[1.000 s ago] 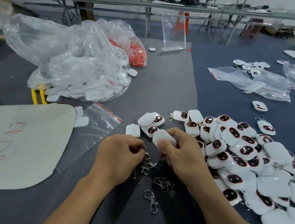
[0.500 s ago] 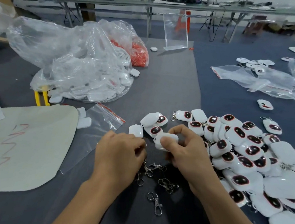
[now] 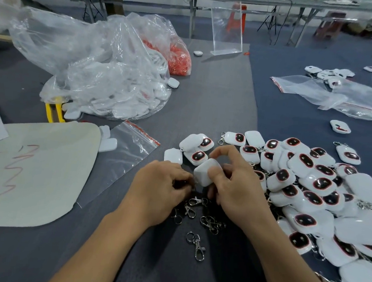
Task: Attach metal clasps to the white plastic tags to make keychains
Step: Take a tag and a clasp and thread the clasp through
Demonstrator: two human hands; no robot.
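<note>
My right hand grips a white plastic tag between thumb and fingers, plain side up, at the table's middle. My left hand is closed right beside the tag's left corner; its fingertips pinch something small and dark that looks like a metal clasp, mostly hidden. Several loose metal clasps lie just below both hands, and one clasp lies alone nearer to me. A large pile of white tags with dark red-rimmed faces spreads to the right.
A big clear plastic bag of white tags sits at the back left, with an orange-filled bag behind it. A beige sheet and a small zip bag lie left. Yellow-handled pliers and an acrylic stand are farther off.
The tag in my right hand has turned and tilted, its corner now pointing down toward my left hand. Both hands have stayed close together over the clasps.
</note>
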